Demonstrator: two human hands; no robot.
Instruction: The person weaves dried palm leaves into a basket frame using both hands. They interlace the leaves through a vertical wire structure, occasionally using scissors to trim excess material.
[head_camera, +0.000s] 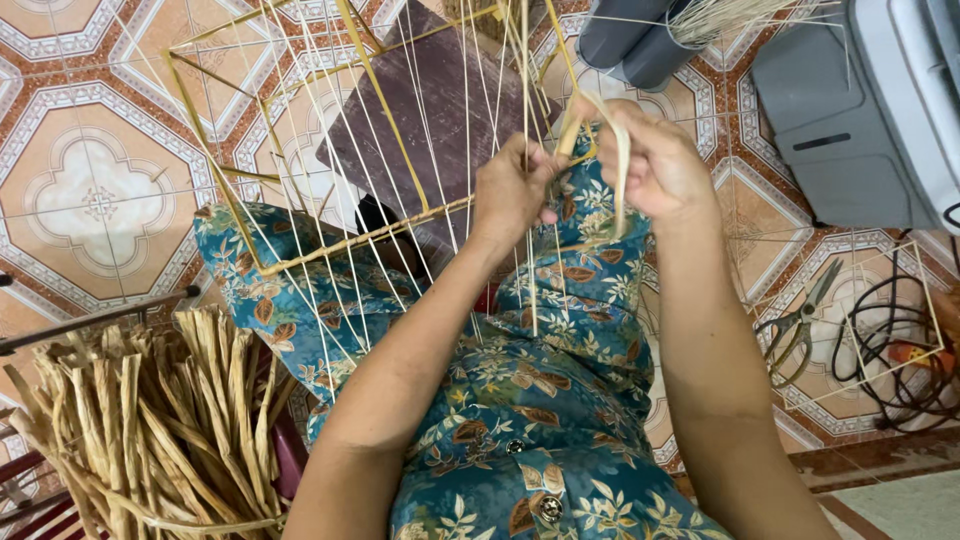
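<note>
A frame of yellow bamboo rods (345, 245) strung with several thin pale splints rests over my knees. My left hand (512, 190) pinches a rod and splints near the frame's right corner. My right hand (655, 165) is closed on a flat pale fibre strip (620, 160) that loops over the fingers and hangs down beside the same corner. The two hands are almost touching. My lap is covered by blue floral cloth (520, 400).
A bundle of dry flat straw strips (150, 420) lies at lower left. Scissors (800, 320) and a coiled black cable (890, 350) lie on the patterned tile floor at right. A grey plastic box (860, 110) stands upper right, grey tubes (635, 40) above, a dark board (440, 110) under the frame.
</note>
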